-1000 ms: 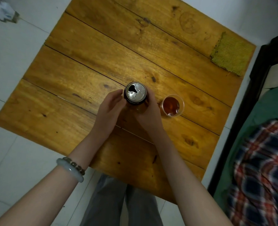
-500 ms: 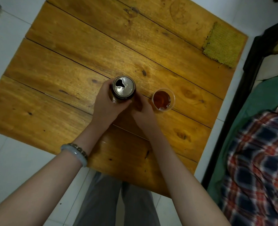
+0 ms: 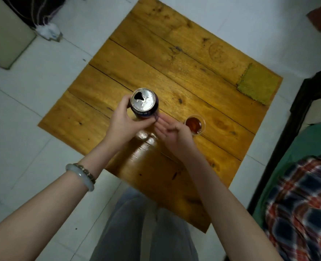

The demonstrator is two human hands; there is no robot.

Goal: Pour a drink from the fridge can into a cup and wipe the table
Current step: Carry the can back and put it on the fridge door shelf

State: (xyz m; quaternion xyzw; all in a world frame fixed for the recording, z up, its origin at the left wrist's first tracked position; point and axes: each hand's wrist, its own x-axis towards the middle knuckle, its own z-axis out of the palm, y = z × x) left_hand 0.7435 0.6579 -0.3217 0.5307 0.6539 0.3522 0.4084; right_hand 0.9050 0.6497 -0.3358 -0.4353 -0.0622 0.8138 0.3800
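An opened dark can (image 3: pixel 144 103) with a silver top is lifted above the wooden table (image 3: pixel 174 68). My left hand (image 3: pixel 124 121) grips it round the side. My right hand (image 3: pixel 174 135) hovers just right of the can's base with fingers loosely spread, its fingertips close to the can and holding nothing. A small clear cup (image 3: pixel 195 125) with brown drink stands on the table just right of my right hand. A yellow-green cloth (image 3: pixel 256 84) lies at the table's far right corner.
White tiled floor surrounds the small table. A dark bed frame (image 3: pixel 291 129) with green and plaid bedding (image 3: pixel 303 194) runs along the right. A beige box (image 3: pixel 3 36) and a dark bag sit on the floor at far left. My legs are under the near edge.
My left hand has lifted the can higher off the table. My right hand has let go of the can and opened beside it. The camera view has pulled back.
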